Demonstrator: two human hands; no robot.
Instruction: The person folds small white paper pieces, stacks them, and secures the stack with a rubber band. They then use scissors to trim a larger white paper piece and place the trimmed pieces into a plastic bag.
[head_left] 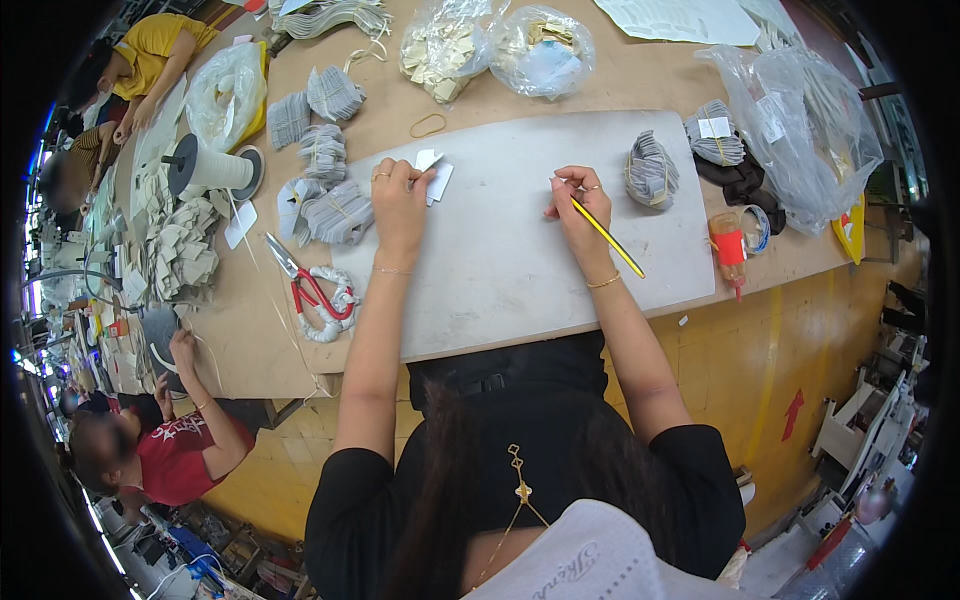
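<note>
My left hand (400, 205) is closed, its fingertips pinching a few small white paper slips (438, 184) over the pale work board (490, 260). My right hand (580, 208) grips a yellow-and-black pencil (620, 251), which slants down to the right across the palm. The thumb and index finger of that hand meet near the pencil's upper end, and its tip is hard to make out. Just right of my right hand stands a banded bundle of grey pieces (652, 172). More banded grey bundles (338, 212) lie left of my left hand.
Red-handled pliers (308, 290) lie at the left by a white spool (215, 170) and a pile of pale pieces (182, 250). Plastic bags (440, 50) sit at the back. An orange-labelled bottle (729, 245) is on the right. Co-workers (190, 455) are at the left.
</note>
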